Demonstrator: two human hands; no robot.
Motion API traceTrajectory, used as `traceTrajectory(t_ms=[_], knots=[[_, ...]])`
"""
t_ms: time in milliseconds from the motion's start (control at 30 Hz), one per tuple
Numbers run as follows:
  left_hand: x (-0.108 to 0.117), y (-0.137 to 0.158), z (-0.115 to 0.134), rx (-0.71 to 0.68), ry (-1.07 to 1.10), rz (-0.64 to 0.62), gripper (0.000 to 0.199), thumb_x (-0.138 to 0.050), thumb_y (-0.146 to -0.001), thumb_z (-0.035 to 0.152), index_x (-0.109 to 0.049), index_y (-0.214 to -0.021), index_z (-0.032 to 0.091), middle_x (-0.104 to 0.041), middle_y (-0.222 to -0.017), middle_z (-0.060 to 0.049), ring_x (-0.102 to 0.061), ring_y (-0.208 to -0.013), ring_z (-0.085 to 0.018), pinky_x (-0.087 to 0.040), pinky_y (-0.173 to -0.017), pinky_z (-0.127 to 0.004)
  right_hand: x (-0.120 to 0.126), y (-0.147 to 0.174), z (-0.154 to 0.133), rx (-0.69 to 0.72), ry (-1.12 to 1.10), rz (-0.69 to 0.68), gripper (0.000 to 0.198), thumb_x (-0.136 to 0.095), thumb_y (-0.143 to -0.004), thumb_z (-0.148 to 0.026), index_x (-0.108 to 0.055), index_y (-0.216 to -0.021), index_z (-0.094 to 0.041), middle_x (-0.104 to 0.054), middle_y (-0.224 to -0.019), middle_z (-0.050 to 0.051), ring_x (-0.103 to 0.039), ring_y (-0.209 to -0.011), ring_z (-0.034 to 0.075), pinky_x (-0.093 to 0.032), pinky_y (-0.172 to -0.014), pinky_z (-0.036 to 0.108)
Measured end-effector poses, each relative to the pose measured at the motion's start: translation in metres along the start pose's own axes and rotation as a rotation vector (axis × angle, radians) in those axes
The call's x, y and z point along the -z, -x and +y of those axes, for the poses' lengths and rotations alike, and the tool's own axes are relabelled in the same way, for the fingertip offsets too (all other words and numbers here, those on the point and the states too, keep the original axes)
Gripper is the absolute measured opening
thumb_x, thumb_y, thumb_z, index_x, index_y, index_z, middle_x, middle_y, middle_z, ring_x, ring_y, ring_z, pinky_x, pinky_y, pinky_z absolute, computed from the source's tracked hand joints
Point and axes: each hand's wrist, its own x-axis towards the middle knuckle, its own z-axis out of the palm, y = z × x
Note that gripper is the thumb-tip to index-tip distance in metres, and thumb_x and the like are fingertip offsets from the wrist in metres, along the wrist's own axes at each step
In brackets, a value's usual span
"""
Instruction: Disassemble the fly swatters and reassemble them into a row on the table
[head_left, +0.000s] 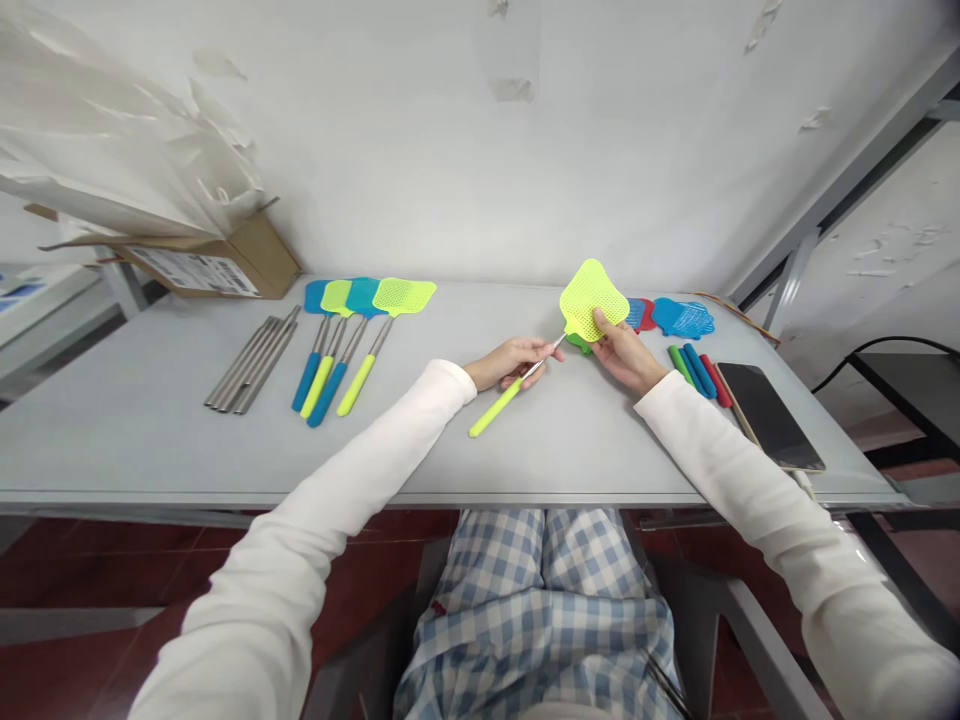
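A yellow-green fly swatter (587, 290) is held at a slant in front of me, its mesh head up to the right and its handle down to the left. My left hand (507, 364) is closed round the metal rod just above the yellow grip. The thumb and fingers of my right hand (628, 354) pinch the lower right edge of the mesh head. Behind that head, a green piece (579, 343) shows only in part. Further right lie blue swatter heads (681, 318) and a partly hidden red one (646, 316).
Several blue and yellow swatters (349, 375) lie side by side on the left of the grey table (420, 460). Metal tubes (253, 365) are beside them, a cardboard box (259, 255) behind. At right are coloured grips (699, 372), a phone (769, 415) and a cable (739, 317).
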Motion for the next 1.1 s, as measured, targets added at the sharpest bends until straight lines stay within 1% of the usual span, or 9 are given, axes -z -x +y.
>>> traceTrajectory(t_ms=[233, 367, 567, 667, 767, 900, 967, 1033, 1100], knots=[[0.002, 0.001, -0.002, -0.026, -0.004, -0.028, 0.04, -0.057, -0.09, 0.055, -0.057, -0.097, 0.016, -0.05, -0.042, 0.005, -0.027, -0.027, -0.005, -0.016, -0.033, -0.019, -0.002, 0.003, 0.004, -0.037, -0.035, -0.036, 0.029, -0.083, -0.076, -0.038, -0.069, -0.099, -0.029, -0.074, -0.116, -0.002, -0.066, -0.117, 0.018, -0.059, -0.099, 0.031], [0.001, 0.001, -0.004, -0.039, -0.007, -0.022, 0.038, -0.055, -0.091, 0.054, -0.055, -0.095, 0.017, -0.049, -0.04, 0.005, -0.025, -0.027, -0.005, -0.015, -0.033, -0.019, -0.003, 0.004, 0.002, -0.046, -0.027, -0.041, 0.03, -0.083, -0.076, -0.037, -0.068, -0.1, -0.029, -0.074, -0.116, -0.002, -0.066, -0.117, 0.019, -0.06, -0.099, 0.033], [0.001, 0.0, -0.001, -0.02, -0.033, -0.002, 0.041, -0.052, -0.092, 0.056, -0.058, -0.097, 0.016, -0.048, -0.041, 0.005, -0.026, -0.029, -0.006, -0.015, -0.034, -0.019, -0.006, 0.004, 0.001, -0.039, -0.031, -0.035, 0.03, -0.081, -0.078, -0.037, -0.068, -0.104, -0.031, -0.074, -0.116, -0.002, -0.066, -0.117, 0.019, -0.061, -0.097, 0.034], [0.0, 0.001, 0.003, -0.005, -0.065, 0.026, 0.044, -0.051, -0.092, 0.057, -0.061, -0.101, 0.015, -0.048, -0.043, 0.005, -0.028, -0.032, -0.006, -0.017, -0.036, -0.019, -0.009, 0.006, 0.0, -0.02, -0.042, -0.029, 0.032, -0.082, -0.077, -0.035, -0.067, -0.106, -0.034, -0.074, -0.112, -0.004, -0.066, -0.117, 0.018, -0.059, -0.099, 0.032], [0.0, 0.002, 0.005, 0.001, -0.091, 0.037, 0.046, -0.051, -0.091, 0.06, -0.062, -0.1, 0.015, -0.049, -0.045, 0.004, -0.029, -0.034, -0.006, -0.018, -0.037, -0.02, -0.011, 0.007, -0.002, -0.026, -0.024, -0.025, 0.035, -0.082, -0.076, -0.033, -0.067, -0.107, -0.036, -0.074, -0.111, -0.005, -0.066, -0.117, 0.018, -0.059, -0.099, 0.034], [-0.001, 0.002, 0.005, -0.004, -0.102, 0.055, 0.047, -0.051, -0.091, 0.06, -0.064, -0.101, 0.016, -0.049, -0.046, 0.004, -0.03, -0.036, -0.006, -0.019, -0.039, -0.02, -0.011, 0.007, -0.005, -0.052, -0.021, -0.027, 0.025, -0.079, -0.078, -0.029, -0.067, -0.1, -0.032, -0.074, -0.113, -0.003, -0.066, -0.117, 0.019, -0.059, -0.099, 0.035], [-0.001, 0.001, 0.004, -0.016, -0.1, 0.087, 0.048, -0.051, -0.091, 0.06, -0.066, -0.101, 0.015, -0.051, -0.05, 0.003, -0.031, -0.039, -0.006, -0.019, -0.04, -0.02, -0.011, 0.007, -0.007, -0.082, -0.039, -0.022, 0.02, -0.076, -0.078, -0.027, -0.068, -0.096, -0.029, -0.074, -0.111, -0.001, -0.066, -0.116, 0.02, -0.059, -0.099, 0.035], [0.0, 0.0, 0.003, -0.043, -0.073, 0.144, 0.048, -0.055, -0.089, 0.059, -0.069, -0.101, 0.014, -0.056, -0.06, 0.0, -0.035, -0.044, -0.006, -0.022, -0.041, -0.02, -0.01, 0.007, -0.011, -0.124, -0.054, -0.005, 0.016, -0.072, -0.078, -0.027, -0.068, -0.093, -0.027, -0.075, -0.109, 0.002, -0.067, -0.113, 0.022, -0.059, -0.099, 0.038], [0.003, 0.001, 0.003, -0.058, -0.041, 0.205, 0.047, -0.061, -0.086, 0.057, -0.071, -0.102, 0.014, -0.06, -0.072, -0.003, -0.042, -0.052, -0.006, -0.027, -0.045, -0.02, -0.009, 0.006, -0.014, -0.147, -0.067, 0.029, 0.014, -0.067, -0.079, -0.028, -0.067, -0.092, -0.025, -0.074, -0.111, 0.004, -0.068, -0.111, 0.023, -0.059, -0.098, 0.039]])
